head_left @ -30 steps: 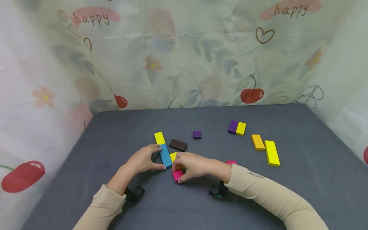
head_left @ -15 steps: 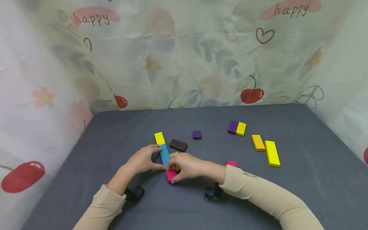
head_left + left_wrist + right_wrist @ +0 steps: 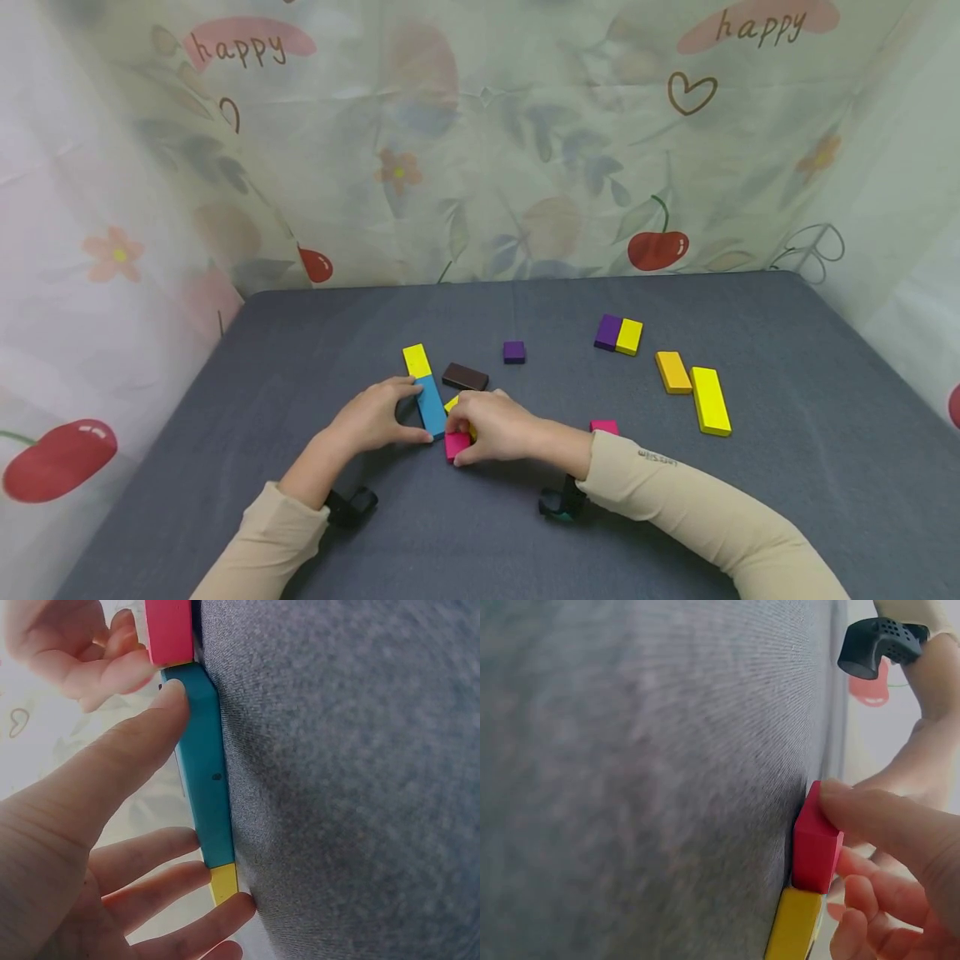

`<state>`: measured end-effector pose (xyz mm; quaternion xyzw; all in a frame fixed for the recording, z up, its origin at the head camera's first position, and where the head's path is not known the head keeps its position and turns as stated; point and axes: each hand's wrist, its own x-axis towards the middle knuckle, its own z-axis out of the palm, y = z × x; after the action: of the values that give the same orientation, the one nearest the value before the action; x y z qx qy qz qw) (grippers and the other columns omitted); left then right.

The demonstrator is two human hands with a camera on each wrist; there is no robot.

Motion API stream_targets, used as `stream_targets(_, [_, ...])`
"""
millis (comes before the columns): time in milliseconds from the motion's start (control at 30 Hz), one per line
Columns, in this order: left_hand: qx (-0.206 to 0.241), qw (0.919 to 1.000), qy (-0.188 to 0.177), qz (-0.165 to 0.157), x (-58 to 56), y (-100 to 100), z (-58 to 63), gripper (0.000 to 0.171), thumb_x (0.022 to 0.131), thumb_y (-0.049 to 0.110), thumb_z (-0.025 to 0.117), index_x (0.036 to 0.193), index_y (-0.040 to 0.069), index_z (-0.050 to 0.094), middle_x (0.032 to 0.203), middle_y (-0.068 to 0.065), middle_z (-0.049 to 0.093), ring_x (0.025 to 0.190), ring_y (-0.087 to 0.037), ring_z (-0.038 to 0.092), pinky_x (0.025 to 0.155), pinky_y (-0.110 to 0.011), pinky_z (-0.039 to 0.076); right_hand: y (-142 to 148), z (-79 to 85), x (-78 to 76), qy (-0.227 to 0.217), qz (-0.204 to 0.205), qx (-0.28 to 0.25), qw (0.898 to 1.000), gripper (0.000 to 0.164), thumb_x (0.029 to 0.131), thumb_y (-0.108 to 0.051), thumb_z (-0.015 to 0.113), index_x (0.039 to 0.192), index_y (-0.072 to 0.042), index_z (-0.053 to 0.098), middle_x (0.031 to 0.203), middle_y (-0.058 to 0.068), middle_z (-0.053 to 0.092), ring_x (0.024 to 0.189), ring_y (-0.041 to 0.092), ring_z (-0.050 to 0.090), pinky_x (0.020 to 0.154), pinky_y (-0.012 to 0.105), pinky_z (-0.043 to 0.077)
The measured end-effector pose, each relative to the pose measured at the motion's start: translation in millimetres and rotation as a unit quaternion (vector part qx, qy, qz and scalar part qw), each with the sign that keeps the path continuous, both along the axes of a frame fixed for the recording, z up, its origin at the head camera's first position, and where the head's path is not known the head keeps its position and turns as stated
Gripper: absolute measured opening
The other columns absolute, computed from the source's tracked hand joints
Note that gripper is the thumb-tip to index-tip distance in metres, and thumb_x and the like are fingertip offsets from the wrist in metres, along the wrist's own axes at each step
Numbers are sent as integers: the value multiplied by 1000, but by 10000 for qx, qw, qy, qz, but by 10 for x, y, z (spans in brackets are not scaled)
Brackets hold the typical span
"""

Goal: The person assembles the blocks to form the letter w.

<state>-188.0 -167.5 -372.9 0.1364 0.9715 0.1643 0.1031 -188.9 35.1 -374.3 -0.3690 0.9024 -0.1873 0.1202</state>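
Note:
My right hand point(image 3: 497, 425) pinches a pink block point(image 3: 457, 446) between thumb and fingertips, low over the grey cloth. In the right wrist view this pink block point(image 3: 817, 844) is beside a yellow block point(image 3: 793, 922), which the hand partly covers in the head view. My left hand point(image 3: 378, 414) rests along a long blue block point(image 3: 430, 407), its thumb near the front end and its fairly straight fingers along the side. A yellow block point(image 3: 417, 361) lies end to end with the blue one at its far end. The pink block is near the blue block's front end.
Behind the hands lie a dark brown block point(image 3: 465, 377) and a small purple block point(image 3: 513, 352). Farther right are a purple block point(image 3: 608, 331) against a yellow one, an orange block point(image 3: 672, 372) and a long yellow block point(image 3: 710, 401). Another pink block point(image 3: 604, 427) sits by the right forearm.
My right hand has slid the pink block left toward the blue block, then slightly back to the right and away from me. The left hand has stayed in place.

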Motion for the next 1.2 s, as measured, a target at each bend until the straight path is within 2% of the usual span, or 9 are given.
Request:
stream_targets(167, [-65,10000,-46,54,-6,6,-1,77,71,44,78,132,6,53,141,-16,46,130,-35,44,103,-53,40,48,-10,-17,-14,-324,58,9995,30,73,-35,79,93,-15,68,79,-5,50,75,8,46,69,27,32])
stream_targets(300, [-62,9999,-80,72,-11,8,0,76,71,44,78,133,7,52,142,-15,46,131,-35,43,104,-53,39,49,-4,-17,-50,-433,43,9990,30,73,-35,79,92,-14,68,79,-4,50,74,9,46,70,28,32])
stream_targets(1200, [-27,10000,-5,-37,0,-3,4,76,71,43,78,132,5,53,141,-17,47,129,-35,45,103,-53,41,12,-10,-10,-147,-408,-18,9991,30,72,-35,79,91,-14,69,77,-3,50,73,9,46,69,29,31])
